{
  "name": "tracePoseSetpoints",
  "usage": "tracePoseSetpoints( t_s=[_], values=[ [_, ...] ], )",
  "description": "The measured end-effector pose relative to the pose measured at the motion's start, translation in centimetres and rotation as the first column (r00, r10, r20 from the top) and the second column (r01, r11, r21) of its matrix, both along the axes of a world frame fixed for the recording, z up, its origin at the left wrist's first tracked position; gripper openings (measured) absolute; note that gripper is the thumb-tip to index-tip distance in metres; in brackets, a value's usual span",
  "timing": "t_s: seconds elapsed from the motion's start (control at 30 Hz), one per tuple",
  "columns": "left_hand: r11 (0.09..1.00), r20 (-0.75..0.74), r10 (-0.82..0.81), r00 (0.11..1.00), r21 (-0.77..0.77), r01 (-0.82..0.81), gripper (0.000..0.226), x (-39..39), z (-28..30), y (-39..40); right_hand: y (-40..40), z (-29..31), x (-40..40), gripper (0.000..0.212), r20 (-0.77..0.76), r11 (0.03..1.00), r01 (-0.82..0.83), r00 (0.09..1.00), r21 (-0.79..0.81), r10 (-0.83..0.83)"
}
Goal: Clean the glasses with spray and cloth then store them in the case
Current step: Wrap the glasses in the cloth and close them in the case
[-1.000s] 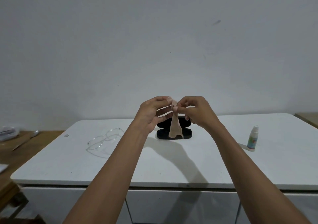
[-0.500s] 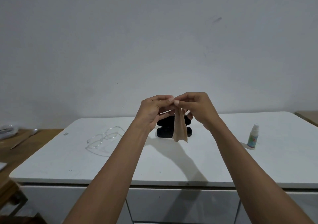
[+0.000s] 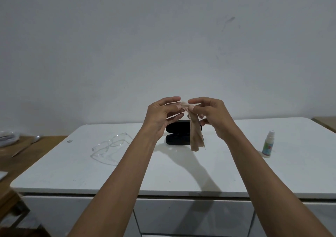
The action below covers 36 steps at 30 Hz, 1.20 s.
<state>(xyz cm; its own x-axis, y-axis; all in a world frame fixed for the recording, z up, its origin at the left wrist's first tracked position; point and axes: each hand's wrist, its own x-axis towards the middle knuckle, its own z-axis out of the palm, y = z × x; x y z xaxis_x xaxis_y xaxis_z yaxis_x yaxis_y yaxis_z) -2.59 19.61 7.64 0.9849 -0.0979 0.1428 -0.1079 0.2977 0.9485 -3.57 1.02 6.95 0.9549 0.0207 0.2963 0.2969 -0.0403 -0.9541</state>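
Note:
A small beige cloth [image 3: 196, 134] hangs in the air above the white table [image 3: 181, 173]. My left hand [image 3: 161, 116] and my right hand [image 3: 212, 116] both pinch its top edge between thumb and fingers. Behind the cloth the black glasses case [image 3: 177, 134] lies open on the table. Clear-framed glasses [image 3: 109, 146] lie on the table to the left, apart from both hands. A small white spray bottle [image 3: 268, 144] with a green label stands upright at the right.
A wooden surface [image 3: 27, 151] adjoins the table on the left, with a spoon-like utensil [image 3: 27, 144] and a plastic bag [image 3: 7, 136] on it. A white wall rises behind the table. Drawers sit below the table's front edge.
Both hands have lifted the cloth slightly and drawn a little apart at its top. The cloth hangs longer and more spread than a second ago.

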Motion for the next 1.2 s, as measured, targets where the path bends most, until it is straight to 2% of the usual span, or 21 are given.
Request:
tracePoseSetpoints(
  t_s=[0.1,0.23,0.43,0.57,0.63,0.77,0.87,1.03,1.13,1.2],
  values=[
    [1.000,-0.005,0.015,1.000,-0.004,-0.015,0.024,-0.2,0.0,0.0,0.1,-0.3,0.1,0.010,0.013,0.996,0.025,1.000,-0.085,-0.024],
    [0.998,-0.015,0.054,0.998,0.032,-0.053,0.017,-0.2,0.0,0.0,0.4,-0.3,0.2,0.015,0.011,0.989,0.083,0.997,-0.123,-0.083],
    [0.985,0.028,0.032,0.999,0.171,-0.036,0.013,-0.3,-0.1,0.7,0.4,-0.2,0.5,0.013,-0.012,0.993,0.119,0.993,-0.023,-0.119],
    [0.891,0.187,0.059,0.981,0.432,-0.136,0.022,-0.1,-0.5,1.6,-0.1,-0.4,0.8,0.020,-0.005,0.990,0.138,0.990,0.011,-0.138],
    [0.830,0.277,0.064,0.959,0.518,-0.205,0.023,0.2,-0.6,2.1,-0.3,-0.5,0.7,0.016,0.019,0.992,0.125,0.992,-0.034,-0.124],
    [0.709,0.411,0.059,0.910,0.624,-0.328,0.023,0.8,-0.5,2.3,-0.8,-1.4,1.5,0.030,0.055,0.962,0.208,0.978,-0.176,-0.201],
    [0.637,0.443,0.040,0.896,0.679,-0.364,0.026,1.0,-0.3,2.1,-0.7,-1.7,1.9,0.026,0.066,0.931,0.290,0.957,-0.224,-0.282],
    [0.551,0.456,0.091,0.886,0.718,-0.426,0.025,1.9,-0.6,2.1,-0.7,-1.5,2.1,0.003,0.034,0.915,0.315,0.948,-0.252,-0.317],
    [0.507,0.459,0.113,0.881,0.736,-0.448,0.020,2.4,-0.9,2.0,-0.7,-1.3,2.1,0.006,0.001,0.916,0.287,0.954,-0.279,-0.299],
    [0.521,0.436,0.125,0.891,0.735,-0.434,0.017,2.7,-1.1,2.1,-0.7,-1.3,2.1,0.008,-0.034,0.930,0.259,0.960,-0.260,-0.277]
  ],
)
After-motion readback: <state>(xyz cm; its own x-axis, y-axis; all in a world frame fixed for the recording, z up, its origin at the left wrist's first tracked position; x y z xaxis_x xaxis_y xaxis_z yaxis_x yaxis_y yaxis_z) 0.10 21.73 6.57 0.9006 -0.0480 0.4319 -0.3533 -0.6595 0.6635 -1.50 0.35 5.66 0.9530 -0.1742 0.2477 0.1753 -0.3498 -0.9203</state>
